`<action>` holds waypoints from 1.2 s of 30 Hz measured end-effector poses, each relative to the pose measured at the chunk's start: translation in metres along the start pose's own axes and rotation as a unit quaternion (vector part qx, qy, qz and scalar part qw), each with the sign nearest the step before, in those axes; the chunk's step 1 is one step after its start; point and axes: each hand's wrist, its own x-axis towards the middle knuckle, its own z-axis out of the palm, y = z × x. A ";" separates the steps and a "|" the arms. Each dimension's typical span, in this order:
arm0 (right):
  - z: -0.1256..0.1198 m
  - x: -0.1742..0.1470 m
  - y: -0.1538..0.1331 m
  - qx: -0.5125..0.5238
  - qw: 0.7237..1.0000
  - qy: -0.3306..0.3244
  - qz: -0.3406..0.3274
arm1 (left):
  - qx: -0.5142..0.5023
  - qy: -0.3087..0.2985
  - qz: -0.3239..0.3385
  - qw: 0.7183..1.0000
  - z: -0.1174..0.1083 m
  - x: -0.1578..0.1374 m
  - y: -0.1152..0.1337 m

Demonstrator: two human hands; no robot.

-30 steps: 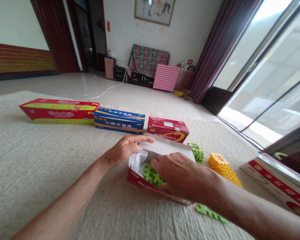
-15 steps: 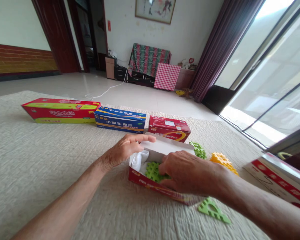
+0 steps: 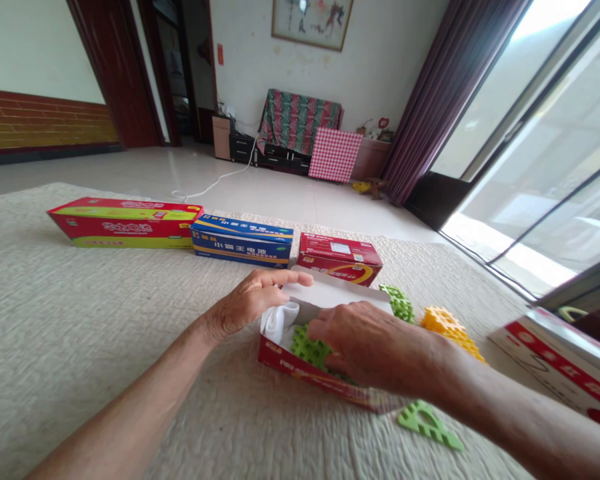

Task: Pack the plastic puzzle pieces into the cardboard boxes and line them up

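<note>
An open red cardboard box [image 3: 300,371] rests on the pale quilted cover, its white lid flap [image 3: 340,293] raised at the far side. My left hand [image 3: 250,297] grips the lid's left end, index finger along the top edge and thumb in front. Inside the box lie a folded white cloth [image 3: 280,319] at the left and green toothed plastic building pieces [image 3: 307,347]. My right hand [image 3: 365,340] reaches into the box with its fingers curled on a green piece; the fingertips are partly hidden. A green triangular piece [image 3: 430,425] lies just outside the box's right corner.
Behind stand a red-and-yellow box [image 3: 130,225], a blue box [image 3: 243,241] and a closed red box [image 3: 337,257] in a row. Green pieces [image 3: 399,303] and yellow pieces [image 3: 450,327] are stacked to the right. Farther right is a white-and-red carton [image 3: 555,360].
My right hand has shifted slightly left and up inside the box, over the green pieces. My left hand stays at the lid. The view has moved very slightly.
</note>
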 end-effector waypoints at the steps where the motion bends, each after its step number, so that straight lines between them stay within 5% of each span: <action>1: 0.002 0.001 0.000 -0.011 1.000 0.018 -0.012 | -0.002 0.002 -0.003 1.000 0.000 0.000 0.000; 7: 0.007 0.010 -0.006 -0.078 0.995 0.039 -0.049 | 0.010 0.004 -0.002 1.000 0.001 0.001 -0.001; 17: 0.001 0.012 -0.006 -0.020 0.998 0.042 -0.045 | 0.015 0.003 0.016 1.000 0.000 0.002 0.000; 19: -0.010 -0.003 0.005 0.041 0.996 0.075 -0.037 | 0.006 -0.005 0.001 1.000 0.000 0.002 0.001; 22: -0.017 -0.040 0.031 0.124 0.969 0.213 0.020 | 0.008 -0.013 -0.024 1.000 0.000 0.001 0.003; 24: -0.007 -0.067 0.052 0.139 0.941 0.291 0.102 | 0.019 -0.007 -0.029 0.999 -0.001 0.000 0.003; 27: 0.028 -0.098 0.081 0.133 0.916 0.311 0.216 | 0.005 -0.004 -0.040 0.999 -0.001 -0.001 0.000; 31: 0.075 -0.107 0.106 0.122 0.912 0.288 0.266 | -0.031 0.008 -0.061 0.998 -0.003 -0.002 -0.010; 36: 0.094 -0.092 0.110 0.094 0.913 0.255 0.304 | -0.072 0.009 -0.038 0.997 -0.005 0.001 -0.017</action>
